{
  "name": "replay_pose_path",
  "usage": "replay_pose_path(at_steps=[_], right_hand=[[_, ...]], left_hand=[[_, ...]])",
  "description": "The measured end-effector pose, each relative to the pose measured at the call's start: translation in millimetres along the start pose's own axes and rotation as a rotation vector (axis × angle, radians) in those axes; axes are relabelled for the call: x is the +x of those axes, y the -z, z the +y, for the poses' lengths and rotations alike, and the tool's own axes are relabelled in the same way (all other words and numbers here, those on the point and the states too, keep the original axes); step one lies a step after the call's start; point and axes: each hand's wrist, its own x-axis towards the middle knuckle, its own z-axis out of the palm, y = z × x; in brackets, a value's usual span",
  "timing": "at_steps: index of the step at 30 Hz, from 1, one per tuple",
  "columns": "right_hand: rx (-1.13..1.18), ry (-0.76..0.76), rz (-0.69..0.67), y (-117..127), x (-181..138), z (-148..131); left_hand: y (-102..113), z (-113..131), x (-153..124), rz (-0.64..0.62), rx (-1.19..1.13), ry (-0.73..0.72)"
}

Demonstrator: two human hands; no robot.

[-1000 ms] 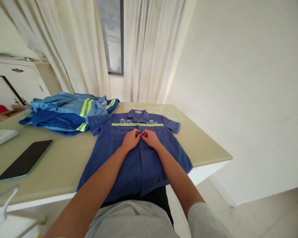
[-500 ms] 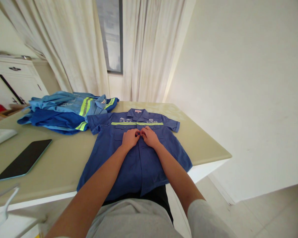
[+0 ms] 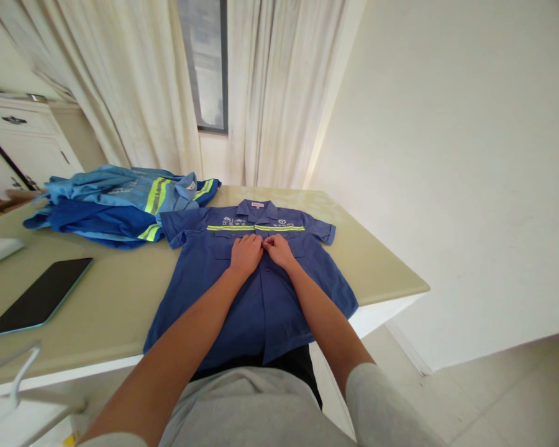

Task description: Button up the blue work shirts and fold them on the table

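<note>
The left hand [image 3: 246, 253] has rolled over in the last 0.5 s: its fingers now curl down over the front of the dark blue shirt [image 3: 245, 320], and the gap that showed between its thumb and fingers has gone from sight. Its fingertips are hidden, so I cannot tell whether that grip is clamped on the cloth. The right hand [image 3: 279, 251] has hardly changed; its grip is closed, thumb and fingertips together on the edge of the placket [image 3: 264, 304], just beside the left fingers. The shirt appears to have stayed put, spread front up on the bench [image 3: 382, 261], its collar [image 3: 271, 212] at the far side and its hem past the near edge, with both hands just below the yellow stripe [image 3: 228, 228]. For the work, I read this as a change of hold at the same spot, the 2 hands acting together; whether anything there is fastened cannot be seen. The pile of blue garments [image 3: 102, 208] and the black tablet [image 3: 40, 295] lie to the left, apart from the hands
</note>
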Motion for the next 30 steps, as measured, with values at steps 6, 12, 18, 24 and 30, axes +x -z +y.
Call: replay_pose_path(at_steps=[6,12,18,24,30], right_hand=[[0.073,0.025,0.035,2,0,5],[0.056,0.064,0.031,8,-3,8],[-0.117,0.122,0.084,7,-9,10],[-0.335,0.150,-0.005,0,-8,17],[-0.349,0.171,-0.019,10,29,15]], left_hand=[[-3,2,-2,0.041,-0.004,-0.014],[-3,-3,0,-0.009,0.055,-0.017],[-5,-5,-5,-0.071,0.005,0.017],[-16,-19,-14,-0.112,-0.001,0.175],[-24,-30,24,-0.213,-0.006,0.216]])
